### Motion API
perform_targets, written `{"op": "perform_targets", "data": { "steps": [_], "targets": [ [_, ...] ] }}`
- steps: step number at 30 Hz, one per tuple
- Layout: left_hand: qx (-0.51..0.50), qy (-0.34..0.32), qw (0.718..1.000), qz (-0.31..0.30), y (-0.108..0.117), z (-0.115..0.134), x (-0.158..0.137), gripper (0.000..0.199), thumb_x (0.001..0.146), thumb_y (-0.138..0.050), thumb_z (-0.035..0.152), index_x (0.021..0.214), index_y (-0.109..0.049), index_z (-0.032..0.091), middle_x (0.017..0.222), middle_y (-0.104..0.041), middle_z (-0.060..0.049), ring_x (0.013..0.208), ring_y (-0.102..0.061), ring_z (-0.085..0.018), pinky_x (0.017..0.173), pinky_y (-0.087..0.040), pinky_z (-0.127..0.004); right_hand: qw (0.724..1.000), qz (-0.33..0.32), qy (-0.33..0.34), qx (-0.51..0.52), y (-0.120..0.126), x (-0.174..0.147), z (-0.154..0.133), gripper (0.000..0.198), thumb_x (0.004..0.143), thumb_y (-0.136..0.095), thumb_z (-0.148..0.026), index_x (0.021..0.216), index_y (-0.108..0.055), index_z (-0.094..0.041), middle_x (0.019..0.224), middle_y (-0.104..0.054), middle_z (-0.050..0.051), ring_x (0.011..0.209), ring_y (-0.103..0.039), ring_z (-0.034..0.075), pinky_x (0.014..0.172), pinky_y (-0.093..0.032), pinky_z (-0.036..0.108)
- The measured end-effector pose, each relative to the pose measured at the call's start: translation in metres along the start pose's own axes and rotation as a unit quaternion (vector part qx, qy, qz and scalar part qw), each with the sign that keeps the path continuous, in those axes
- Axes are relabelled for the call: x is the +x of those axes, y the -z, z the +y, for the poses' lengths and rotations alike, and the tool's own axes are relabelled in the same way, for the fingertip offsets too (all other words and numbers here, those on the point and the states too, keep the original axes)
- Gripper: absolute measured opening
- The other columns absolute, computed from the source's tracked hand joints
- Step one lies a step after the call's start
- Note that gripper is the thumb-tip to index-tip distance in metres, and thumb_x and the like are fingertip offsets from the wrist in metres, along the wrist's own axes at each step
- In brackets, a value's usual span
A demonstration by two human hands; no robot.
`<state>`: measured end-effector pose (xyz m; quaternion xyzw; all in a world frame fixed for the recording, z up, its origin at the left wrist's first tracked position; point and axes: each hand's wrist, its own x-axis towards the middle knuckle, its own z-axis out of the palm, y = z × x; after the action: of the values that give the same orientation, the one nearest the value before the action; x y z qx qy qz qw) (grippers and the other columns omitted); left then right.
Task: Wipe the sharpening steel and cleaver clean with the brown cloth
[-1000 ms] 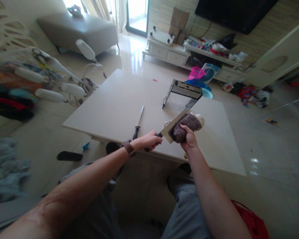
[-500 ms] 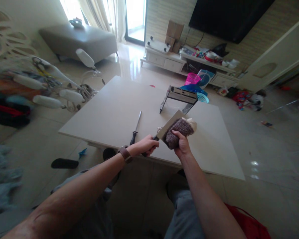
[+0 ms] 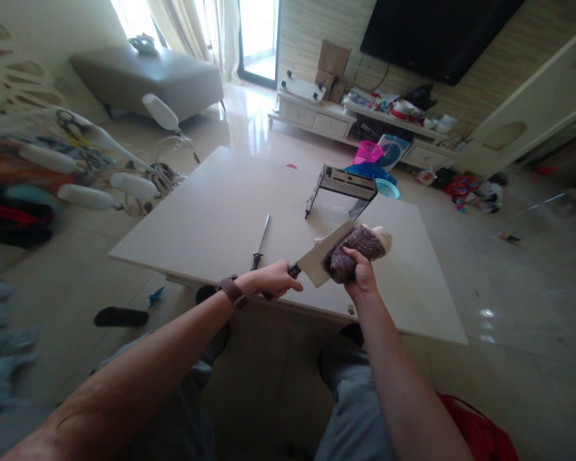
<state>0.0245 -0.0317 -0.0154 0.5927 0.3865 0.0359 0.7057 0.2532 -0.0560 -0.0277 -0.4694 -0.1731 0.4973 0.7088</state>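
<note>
My left hand (image 3: pixel 279 279), with a brown watch strap at its wrist, is closed round the black handle of a cleaver (image 3: pixel 322 257). The broad blade points away and to the right above the table's near edge. A fuzzy brown cloth (image 3: pixel 358 254), bunched up and paler at its far end, is gripped in my right hand (image 3: pixel 363 276). It lies against the blade's right side. On the white table (image 3: pixel 211 198), left of the cleaver, rests a sharpening steel (image 3: pixel 264 237) with a black handle. Behind the cloth stands a knife block (image 3: pixel 349 184) with slots in its top.
Pink and blue plastic baskets (image 3: pixel 368 152) stand beyond the table's far edge. A white lamp with several long shades (image 3: pixel 160 112) is close on the left. A black sheath-like object (image 3: pixel 121 316) lies on the floor at left, and a red bag (image 3: pixel 480 426) is at lower right.
My right hand and the cloth have shifted right, baring more of the blade. The cleaver's lower blade corner now shows. My left hand has moved slightly left.
</note>
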Motion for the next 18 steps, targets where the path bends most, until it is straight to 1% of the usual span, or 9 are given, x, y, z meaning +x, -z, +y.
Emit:
{"op": "perform_targets", "data": {
  "steps": [3, 4, 9, 12, 15, 18],
  "targets": [
    [0.065, -0.005, 0.998, -0.011, 0.008, 0.004, -0.008, 0.037, 0.072, -0.071, 0.03, 0.05, -0.044, 0.019, 0.038, -0.047, 0.002, 0.033, -0.042, -0.009, 0.034, -0.034, -0.021, 0.999, 0.045, -0.014, -0.003, 0.005, 0.004, -0.013, 0.035, 0.058, -0.078, -0.013, 0.093, -0.071, -0.014, 0.09, -0.077, 0.003, 0.078, -0.073, 0.019, 0.071, -0.064, 0.03],
    [0.083, -0.004, 0.996, -0.012, 0.011, 0.006, -0.011, 0.038, 0.072, -0.071, 0.031, 0.048, -0.044, 0.019, 0.038, -0.047, 0.002, 0.033, -0.043, -0.009, 0.035, -0.034, -0.021, 0.999, 0.053, -0.01, -0.005, 0.007, 0.005, -0.016, 0.035, 0.058, -0.078, -0.012, 0.093, -0.072, -0.014, 0.09, -0.077, 0.003, 0.078, -0.073, 0.018, 0.07, -0.064, 0.03],
    [0.133, 0.016, 0.991, -0.014, 0.022, 0.012, -0.021, 0.041, 0.072, -0.072, 0.035, 0.046, -0.046, 0.018, 0.038, -0.048, 0.0, 0.033, -0.041, -0.008, 0.036, -0.034, -0.021, 0.998, 0.055, 0.017, -0.015, 0.012, 0.007, -0.024, 0.035, 0.056, -0.078, -0.01, 0.091, -0.073, -0.014, 0.09, -0.077, 0.003, 0.076, -0.072, 0.018, 0.068, -0.064, 0.029],
    [0.15, 0.021, 0.988, -0.016, 0.027, 0.013, -0.023, 0.041, 0.072, -0.072, 0.035, 0.046, -0.046, 0.018, 0.038, -0.048, 0.0, 0.034, -0.041, -0.009, 0.037, -0.035, -0.021, 0.998, 0.064, 0.026, -0.013, 0.012, 0.008, -0.024, 0.035, 0.056, -0.078, -0.011, 0.09, -0.073, -0.014, 0.091, -0.077, 0.003, 0.077, -0.072, 0.018, 0.068, -0.064, 0.028],
    [0.143, 0.018, 0.989, -0.016, 0.03, 0.013, -0.023, 0.04, 0.071, -0.072, 0.034, 0.047, -0.045, 0.019, 0.038, -0.047, 0.001, 0.034, -0.041, -0.009, 0.037, -0.035, -0.021, 0.997, 0.065, 0.037, -0.009, 0.012, 0.009, -0.023, 0.035, 0.057, -0.078, -0.012, 0.092, -0.072, -0.014, 0.092, -0.077, 0.003, 0.08, -0.073, 0.018, 0.071, -0.064, 0.029],
    [0.137, 0.012, 0.99, -0.02, 0.03, 0.013, -0.023, 0.042, 0.073, -0.072, 0.035, 0.046, -0.044, 0.019, 0.037, -0.046, 0.001, 0.033, -0.041, -0.009, 0.038, -0.035, -0.022, 0.998, 0.058, 0.026, -0.005, 0.012, 0.01, -0.022, 0.035, 0.06, -0.077, -0.014, 0.094, -0.072, -0.014, 0.092, -0.077, 0.003, 0.08, -0.073, 0.018, 0.072, -0.063, 0.029]
  ]
}}
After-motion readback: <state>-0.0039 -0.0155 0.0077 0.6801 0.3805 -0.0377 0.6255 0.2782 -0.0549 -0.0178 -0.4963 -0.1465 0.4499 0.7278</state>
